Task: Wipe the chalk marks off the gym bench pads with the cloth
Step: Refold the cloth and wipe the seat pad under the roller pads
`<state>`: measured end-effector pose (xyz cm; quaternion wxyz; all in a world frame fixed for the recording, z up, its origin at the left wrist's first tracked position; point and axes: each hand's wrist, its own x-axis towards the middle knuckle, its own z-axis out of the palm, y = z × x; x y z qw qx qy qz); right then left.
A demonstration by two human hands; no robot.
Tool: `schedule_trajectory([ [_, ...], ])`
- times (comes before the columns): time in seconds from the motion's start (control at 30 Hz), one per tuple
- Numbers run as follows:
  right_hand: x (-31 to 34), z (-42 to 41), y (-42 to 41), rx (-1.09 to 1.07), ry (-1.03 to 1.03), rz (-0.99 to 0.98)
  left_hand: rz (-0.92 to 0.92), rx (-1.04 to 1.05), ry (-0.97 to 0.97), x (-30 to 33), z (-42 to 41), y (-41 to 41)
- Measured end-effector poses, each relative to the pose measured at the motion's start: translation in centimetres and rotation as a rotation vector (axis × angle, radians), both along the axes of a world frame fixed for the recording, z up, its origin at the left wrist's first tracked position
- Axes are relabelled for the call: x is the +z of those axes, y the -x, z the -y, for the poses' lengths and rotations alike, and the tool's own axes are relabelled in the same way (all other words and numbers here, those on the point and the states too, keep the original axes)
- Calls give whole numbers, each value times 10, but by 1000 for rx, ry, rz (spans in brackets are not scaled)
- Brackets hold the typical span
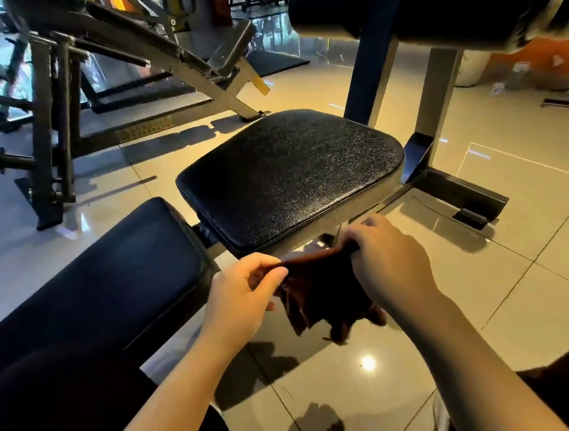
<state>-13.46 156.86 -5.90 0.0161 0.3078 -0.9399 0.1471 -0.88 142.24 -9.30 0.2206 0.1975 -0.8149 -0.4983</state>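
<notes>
both hands are holding a dark brown cloth (324,294) out in the air, just near of the seat pad (290,178) and to the right of the long back pad (98,288). left hand (237,300) is pinching the cloth's left edge, thumb and fingers (273,272) closed on the fabric. right hand (386,258) is gripping the far right corner, fingers curled around it. cloth is sagging between the two grips and hanging in loose folds below, so it is looking light, soft and limp; it is probably going to bunch rather than lie flat unless folded or wadded into the palm. judgement: best taken as a folded pad under flat fingers, not by an edge. seat pad is showing a pebbled, shiny black surface, likely firm and a bit slick; chalk marks are too faint to pick out here. cloth is not touching either pad; wiping is not yet under way. glossy tiled floor (475,300) is lying beneath.
</notes>
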Motion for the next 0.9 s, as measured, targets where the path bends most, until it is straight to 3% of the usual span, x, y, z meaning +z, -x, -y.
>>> schedule_trajectory([
  [0.07, -14, 10, 9, -52, 189, -17, -21, 47, 76, 3, 9, 11],
  [0.17, -32, 42, 21, -131, 740, 14, -32, 96, 219, 9, 32, 35],
  [0.23, -53, 71, 17, -124, 973, 9, 28, 129, 315, 13, 49, 49],
  [0.4, -119, 149, -5, -196, 948, -66, 85, 191, 456, 3, 77, 57],
  [0.6, -134, 159, 4, -260, 1285, -37, 111, 147, 535, -4, 86, 92],
  [0.77, -115, 140, 89, -540, 1581, 107, 126, 124, 672, -24, 80, 127],
  [0.9, -96, 113, 160, -635, 1610, 94, 143, 165, 689, -28, 82, 126],
])
